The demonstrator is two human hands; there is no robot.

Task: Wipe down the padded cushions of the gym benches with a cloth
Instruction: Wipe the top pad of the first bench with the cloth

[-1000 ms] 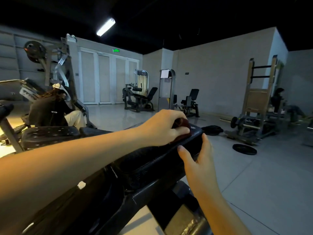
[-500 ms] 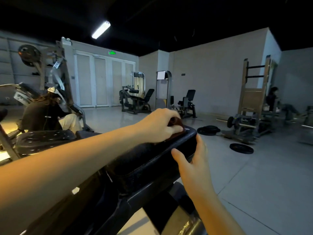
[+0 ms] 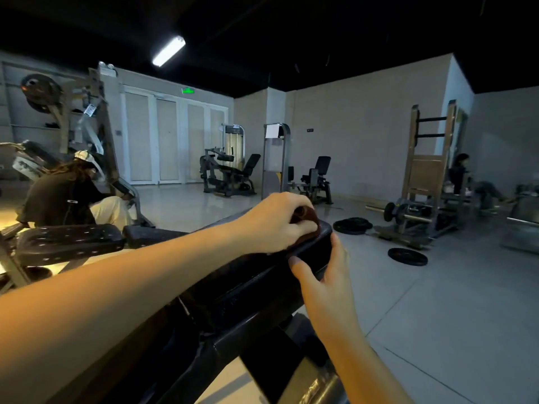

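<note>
A black padded bench cushion (image 3: 250,275) slopes up from the lower left to the middle of the view. My left hand (image 3: 274,221) grips a dark brown cloth (image 3: 306,218) and holds it against the cushion's top near its far end. My right hand (image 3: 323,275) holds the same end from the right side, thumb on the top edge and fingers around the end face. The bench's dark metal frame (image 3: 221,345) runs underneath.
A person in a dark top sits at a machine (image 3: 64,196) on the left, beside another black padded seat (image 3: 67,240). Weight plates (image 3: 407,256) lie on the grey floor to the right, near a plate-loaded rack (image 3: 423,182). Further machines (image 3: 230,173) stand by the back wall.
My left hand with the cloth has slid slightly back along the cushion from its far end. My right hand keeps its hold on the end. The view has shifted a little.
</note>
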